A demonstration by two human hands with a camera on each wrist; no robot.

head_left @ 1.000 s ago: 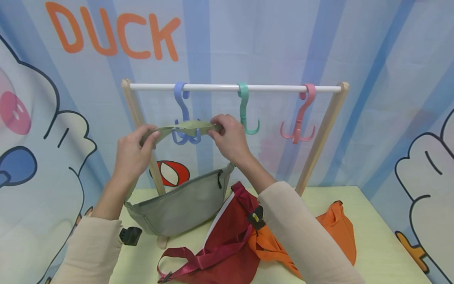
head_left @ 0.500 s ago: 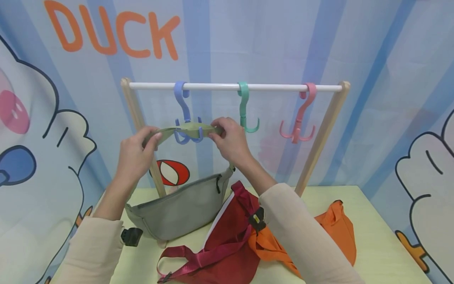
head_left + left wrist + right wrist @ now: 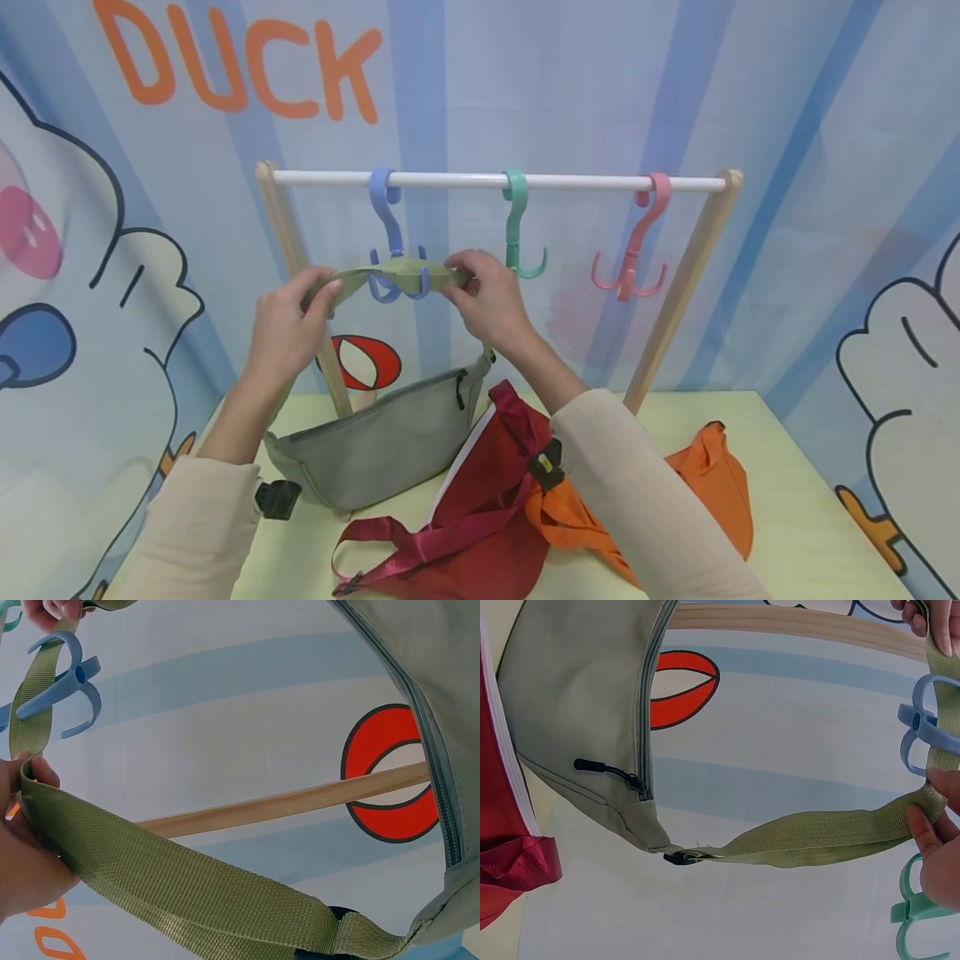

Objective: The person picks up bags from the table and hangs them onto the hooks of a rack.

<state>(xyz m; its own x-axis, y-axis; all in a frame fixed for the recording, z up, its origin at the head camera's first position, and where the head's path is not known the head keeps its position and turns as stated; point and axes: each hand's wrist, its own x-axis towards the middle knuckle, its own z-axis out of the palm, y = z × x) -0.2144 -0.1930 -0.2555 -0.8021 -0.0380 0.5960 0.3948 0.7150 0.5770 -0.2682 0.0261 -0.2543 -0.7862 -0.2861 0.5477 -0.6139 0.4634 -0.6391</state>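
A green webbing strap (image 3: pixel 405 273) runs between my two hands and lies across the prongs of the blue hook (image 3: pixel 388 217). My left hand (image 3: pixel 288 321) pinches the strap left of the hook, thumb against fingers. On the hook's right side my right hand (image 3: pixel 487 296) pinches the same strap. Below hangs the grey-green waist bag (image 3: pixel 382 442), joined to the strap at both ends; its underside is close to or on the table. In the left wrist view the strap (image 3: pixel 172 862) drops from the hand to the bag (image 3: pixel 450 690). The right wrist view shows the bag's zipper pull (image 3: pixel 604 766).
A white rod (image 3: pixel 450 179) on wooden posts also carries a green hook (image 3: pixel 514 217) and a pink hook (image 3: pixel 633 242). A red waist bag (image 3: pixel 495 517) and an orange bag (image 3: pixel 720 487) lie on the pale yellow table (image 3: pixel 787 500). A black buckle (image 3: pixel 277 500) is beside the left sleeve.
Both hands have lowered slightly and shifted a little right with the strap. The strap now sits lower among the blue hook's prongs. In the last half second almost nothing has moved.
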